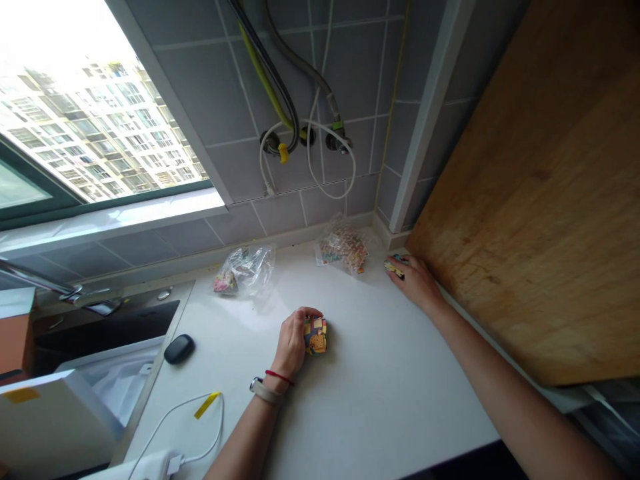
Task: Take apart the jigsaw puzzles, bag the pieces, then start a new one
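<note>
My left hand [293, 339] is closed at the side of a small colourful printed piece [316, 335] on the white countertop, looking like a section of picture puzzle. The fingertips curl over its far edge and the thumb lies along its near side. Farther right, beside the wooden panel, my right hand [419, 283] rests low on the counter with its fingers curled over small printed pieces [395, 270]. These are partly covered, and their exact shape cannot be made out. Just left of that hand lies a clear plastic bag [345, 247] of mixed small pieces.
Another clear bag [250, 270] with colourful contents lies near the back wall. A black oval object [179, 349] sits by the sink edge [181, 303]. A white cable [220, 427] loops at the front left. The wooden panel [545, 193] bounds the right side.
</note>
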Demonstrator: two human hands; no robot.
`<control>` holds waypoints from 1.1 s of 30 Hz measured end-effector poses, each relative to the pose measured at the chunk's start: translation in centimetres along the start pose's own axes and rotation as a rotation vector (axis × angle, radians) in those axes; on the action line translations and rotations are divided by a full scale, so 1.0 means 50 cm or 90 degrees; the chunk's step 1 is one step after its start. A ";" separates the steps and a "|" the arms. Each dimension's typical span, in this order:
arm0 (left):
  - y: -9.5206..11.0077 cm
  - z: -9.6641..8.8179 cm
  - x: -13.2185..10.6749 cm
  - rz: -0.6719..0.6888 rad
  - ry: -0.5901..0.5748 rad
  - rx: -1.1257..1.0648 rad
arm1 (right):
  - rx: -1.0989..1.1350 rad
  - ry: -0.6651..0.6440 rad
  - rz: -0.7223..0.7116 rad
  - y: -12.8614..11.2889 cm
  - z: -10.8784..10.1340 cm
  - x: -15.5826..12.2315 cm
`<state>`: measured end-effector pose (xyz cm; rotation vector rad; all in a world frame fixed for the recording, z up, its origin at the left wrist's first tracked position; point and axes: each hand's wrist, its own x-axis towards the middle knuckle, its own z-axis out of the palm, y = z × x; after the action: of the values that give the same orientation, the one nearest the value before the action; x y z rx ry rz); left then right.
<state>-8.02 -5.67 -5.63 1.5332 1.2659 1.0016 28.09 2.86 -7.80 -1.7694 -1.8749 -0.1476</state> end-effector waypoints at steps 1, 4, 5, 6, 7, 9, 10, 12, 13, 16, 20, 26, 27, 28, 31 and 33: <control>0.000 0.001 0.001 0.005 0.005 0.004 | -0.001 -0.005 -0.001 -0.005 -0.003 -0.005; -0.001 0.003 0.003 0.008 0.018 0.003 | 0.014 -0.046 -0.019 -0.035 -0.015 -0.024; -0.001 0.004 0.003 0.008 0.021 0.002 | 0.027 -0.066 -0.033 -0.051 -0.020 -0.033; -0.001 0.005 0.003 0.008 0.023 0.002 | 0.042 -0.084 -0.048 -0.071 -0.024 -0.042; -0.001 0.005 0.003 0.008 0.025 0.004 | 0.058 -0.100 -0.063 -0.092 -0.028 -0.052; -0.001 0.006 0.003 0.010 0.022 0.012 | 0.099 -0.131 -0.100 -0.141 -0.033 -0.072; 0.000 0.006 0.003 0.012 0.022 0.018 | 0.121 -0.153 -0.132 -0.168 -0.033 -0.082; 0.001 0.007 0.004 0.025 0.030 0.029 | 0.159 -0.188 -0.199 -0.219 -0.029 -0.094; 0.002 0.007 0.004 0.035 0.036 0.034 | 0.167 -0.202 -0.226 -0.243 -0.024 -0.096; 0.007 0.006 0.006 0.062 0.050 0.038 | 0.136 -0.232 -0.266 -0.305 -0.002 -0.085; 0.017 0.005 0.004 0.067 0.080 0.023 | 0.107 -0.263 -0.289 -0.348 0.025 -0.058; 0.019 -0.005 0.009 0.053 0.105 0.010 | 0.216 -0.236 -0.296 -0.314 0.030 -0.057; 0.017 -0.008 0.012 0.048 0.109 0.003 | 0.246 -0.229 -0.291 -0.303 0.030 -0.057; 0.015 -0.011 0.016 0.040 0.120 -0.008 | 0.274 -0.221 -0.282 -0.293 0.031 -0.055; 0.010 -0.016 0.022 0.025 0.123 -0.013 | 0.335 -0.191 -0.241 -0.273 0.034 -0.047; 0.009 -0.017 0.022 0.040 0.109 0.002 | 0.354 -0.163 -0.211 -0.266 0.033 -0.042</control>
<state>-8.55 -4.51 -4.92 1.5238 1.3446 1.1931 14.89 0.04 -6.34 -1.1385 -2.1125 0.4587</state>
